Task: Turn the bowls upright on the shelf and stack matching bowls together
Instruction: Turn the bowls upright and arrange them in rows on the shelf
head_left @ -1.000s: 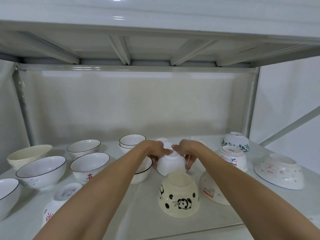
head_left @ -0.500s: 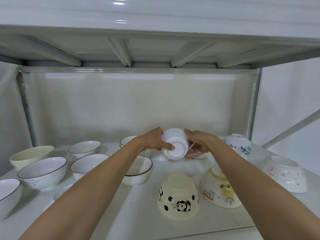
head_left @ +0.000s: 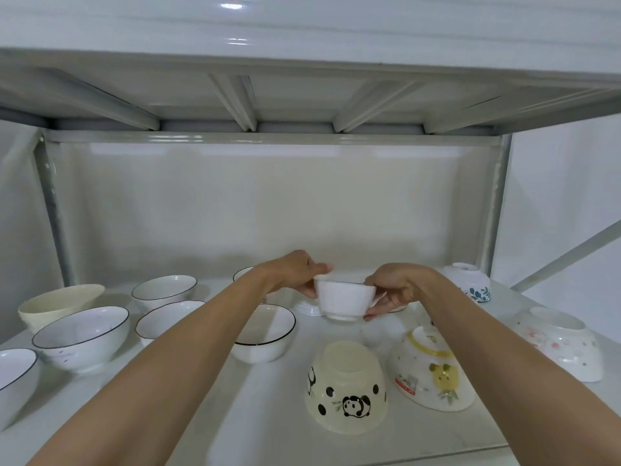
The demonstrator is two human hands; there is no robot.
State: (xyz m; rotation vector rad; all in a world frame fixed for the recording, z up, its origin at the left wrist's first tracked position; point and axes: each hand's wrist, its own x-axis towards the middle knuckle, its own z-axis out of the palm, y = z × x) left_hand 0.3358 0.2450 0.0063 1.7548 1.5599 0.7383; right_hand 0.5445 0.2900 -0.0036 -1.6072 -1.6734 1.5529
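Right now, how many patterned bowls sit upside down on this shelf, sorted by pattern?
Panda bowl: 1
Yellow-fruit bowl: 1
Pink-speckled bowl: 1
Blue-leaf bowl: 1
Total: 4 in view; the arms may hide more.
The held white bowl is upright, so uncounted.

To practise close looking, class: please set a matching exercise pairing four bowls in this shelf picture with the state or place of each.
Column 1:
1. plain white bowl
2. panda bowl
3. cream bowl
4. blue-leaf bowl

Column 2:
A. upside down, front of shelf
B. upright, far left
C. held upright by both hands
D. upside down, back right

Pairs: 1-C, 2-A, 3-B, 4-D
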